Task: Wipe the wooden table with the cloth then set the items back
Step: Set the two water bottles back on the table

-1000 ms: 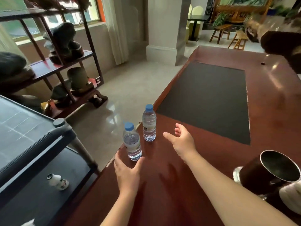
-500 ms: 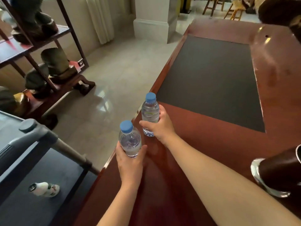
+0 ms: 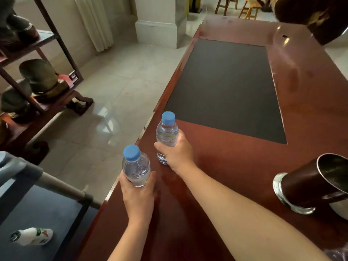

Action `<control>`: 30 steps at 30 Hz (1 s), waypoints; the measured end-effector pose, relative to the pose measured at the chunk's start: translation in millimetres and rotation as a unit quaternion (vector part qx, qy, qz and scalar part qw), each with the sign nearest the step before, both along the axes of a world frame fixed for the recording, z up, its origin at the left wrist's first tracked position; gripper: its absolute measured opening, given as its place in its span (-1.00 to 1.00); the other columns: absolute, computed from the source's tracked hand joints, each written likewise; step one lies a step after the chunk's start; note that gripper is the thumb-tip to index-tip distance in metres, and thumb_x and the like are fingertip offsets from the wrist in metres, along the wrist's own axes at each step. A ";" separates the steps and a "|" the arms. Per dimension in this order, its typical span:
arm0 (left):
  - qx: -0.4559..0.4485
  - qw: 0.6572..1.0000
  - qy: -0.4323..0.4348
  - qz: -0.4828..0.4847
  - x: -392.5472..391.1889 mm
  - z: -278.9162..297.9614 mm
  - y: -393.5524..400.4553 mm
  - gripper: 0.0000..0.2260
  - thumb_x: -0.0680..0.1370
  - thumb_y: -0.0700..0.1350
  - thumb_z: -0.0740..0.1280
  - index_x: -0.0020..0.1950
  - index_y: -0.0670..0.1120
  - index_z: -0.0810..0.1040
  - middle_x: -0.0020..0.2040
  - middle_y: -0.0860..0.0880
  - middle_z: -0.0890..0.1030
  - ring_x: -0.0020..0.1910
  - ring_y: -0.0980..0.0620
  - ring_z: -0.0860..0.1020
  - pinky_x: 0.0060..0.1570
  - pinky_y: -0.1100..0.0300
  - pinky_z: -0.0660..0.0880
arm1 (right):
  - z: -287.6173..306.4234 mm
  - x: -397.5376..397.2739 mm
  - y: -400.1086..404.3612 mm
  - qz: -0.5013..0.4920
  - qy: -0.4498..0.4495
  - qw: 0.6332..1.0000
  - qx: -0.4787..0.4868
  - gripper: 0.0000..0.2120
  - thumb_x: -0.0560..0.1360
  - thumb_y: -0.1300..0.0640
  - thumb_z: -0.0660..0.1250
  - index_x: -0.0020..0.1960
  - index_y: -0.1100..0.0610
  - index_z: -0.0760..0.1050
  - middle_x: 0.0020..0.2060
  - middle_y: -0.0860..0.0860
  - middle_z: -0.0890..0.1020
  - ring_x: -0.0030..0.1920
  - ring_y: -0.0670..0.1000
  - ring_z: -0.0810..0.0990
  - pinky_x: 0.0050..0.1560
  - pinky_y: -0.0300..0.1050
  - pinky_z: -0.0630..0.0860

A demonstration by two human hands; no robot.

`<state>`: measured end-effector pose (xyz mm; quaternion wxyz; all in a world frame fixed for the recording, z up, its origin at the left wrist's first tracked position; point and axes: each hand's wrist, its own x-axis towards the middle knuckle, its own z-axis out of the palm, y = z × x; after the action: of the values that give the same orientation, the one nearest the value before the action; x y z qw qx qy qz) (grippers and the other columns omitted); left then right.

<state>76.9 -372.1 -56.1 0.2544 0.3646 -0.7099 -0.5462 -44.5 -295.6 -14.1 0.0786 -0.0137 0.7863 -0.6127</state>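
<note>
Both hands are closed around small water bottles near the left edge of the surface [image 3: 235, 166]: the left hand [image 3: 138, 194] wraps the near bottle [image 3: 136, 166], which looks lifted or just at the edge, and the right hand [image 3: 177, 153] grips the far bottle [image 3: 167, 136], whose base seems to rest on the wood, though I cannot tell for certain. Each bottle stands upright with its blue cap on. A dark mat [image 3: 227, 87] fills the middle of the surface beyond them, and a dark metal-rimmed cup [image 3: 312, 183] sits tilted at the right. No cloth shows anywhere in view. Judging by that, this seems to be the moving of items, either clearing them before the wipe or setting them back; which one cannot be told. The next move calls for carrying both bottles upright and level, keeping the near one from slipping off the edge toward the cart [image 3: 37, 213] below.
</note>
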 end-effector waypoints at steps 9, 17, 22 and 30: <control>0.018 0.996 0.041 -0.072 -15.0 26.2 55.3 -0.40 0.41 -0.11 0.55 0.36 -0.05 0.37 0.17 0.00 0.57 0.07 0.10 0.55 -0.02 0.37 0.39 | 17.7 19.8 93.8 -0.090 0.011 0.996 -0.016 -0.60 0.22 -0.09 0.50 0.03 -0.19 0.48 -0.18 -0.23 0.67 -0.18 -0.19 0.65 0.00 0.01 0.60; 0.028 0.987 0.048 -0.149 -31.9 31.8 112.5 -0.44 0.42 -0.16 0.55 0.33 -0.06 0.38 0.08 0.04 0.58 -0.08 0.43 0.54 -0.12 0.57 0.39 | 18.9 34.6 173.0 -0.180 0.000 0.984 -0.002 -0.62 0.21 -0.12 0.47 -0.01 -0.24 0.46 -0.19 -0.23 0.67 -0.19 -0.15 0.66 -0.03 0.07 0.61; 0.029 0.985 0.039 -0.168 -37.5 28.2 137.5 -0.43 0.41 -0.07 0.55 0.34 0.01 0.37 0.15 0.01 0.59 0.06 0.06 0.58 0.06 0.15 0.45 | 9.1 43.2 206.8 -0.220 -0.015 0.975 0.005 -0.60 0.22 -0.11 0.48 0.01 -0.27 0.44 -0.17 -0.17 0.67 -0.17 -0.10 0.66 -0.03 0.10 0.61; 0.031 0.980 0.025 -0.193 -49.3 20.3 159.1 -0.45 0.40 -0.02 0.55 0.30 0.09 0.37 0.11 0.09 0.60 0.04 0.14 0.59 0.05 0.13 0.47 | 5.1 50.2 228.4 -0.226 -0.004 0.974 0.012 -0.60 0.22 -0.10 0.48 -0.03 -0.35 0.41 -0.16 -0.27 0.65 -0.19 -0.24 0.62 -0.14 -0.30 0.53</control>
<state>27.7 -213.0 -35.8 0.1508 0.2149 -0.7428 -0.6159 5.6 -67.2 -9.0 -0.0588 0.1675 0.7759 -0.6054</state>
